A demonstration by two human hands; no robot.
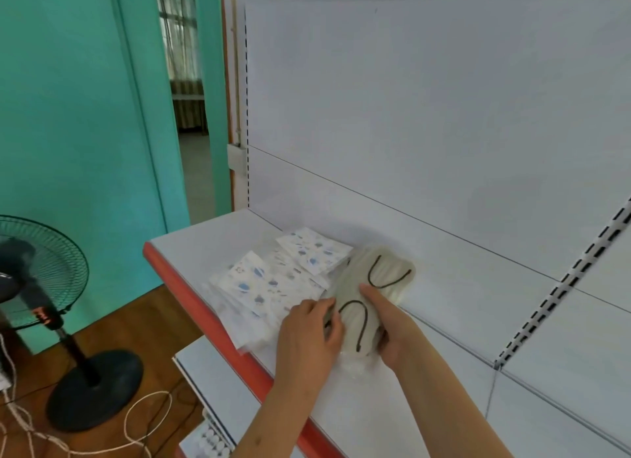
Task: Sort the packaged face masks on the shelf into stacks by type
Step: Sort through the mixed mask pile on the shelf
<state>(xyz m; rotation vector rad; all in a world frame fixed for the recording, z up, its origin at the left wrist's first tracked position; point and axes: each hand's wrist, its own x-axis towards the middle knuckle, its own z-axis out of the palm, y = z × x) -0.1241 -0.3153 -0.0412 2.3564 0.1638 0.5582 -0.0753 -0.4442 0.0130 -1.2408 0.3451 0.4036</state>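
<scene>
Cream-coloured pleated face masks with black ear loops, sealed in a clear plastic pack (pixel 370 293), lie on the white shelf board (pixel 211 239), close to the white back panel (pixel 426 116). Both hands work on the near end of this pack. The right hand (pixel 392 328) grips it from the right side: the thumb lies flat on top, pointing toward the far end between the two black loops, while the fingers are curled under the pack's edge and mostly hidden. The left hand (pixel 309 338) comes in from the left with its fingers bent onto the pack's near left edge, pinching or pressing it there; the fingertips are partly covered, so the exact hold is hard to read. The far end of the pack sticks out beyond both hands and rests on the shelf.

Just to the left, touching the pack, lies a loose spread of white packaged masks printed with small blue and grey figures (pixel 283 276), overlapping one another and fanned toward the shelf's red front edge (pixel 191 293). A lower white shelf (pixel 205 375) shows beneath. On the brown wooden floor (pixel 143 321) stands a black pedestal fan (pixel 41 287), with white cord (pixel 143 420) looped beside its base. A teal wall (pixel 68 99) rises behind.
</scene>
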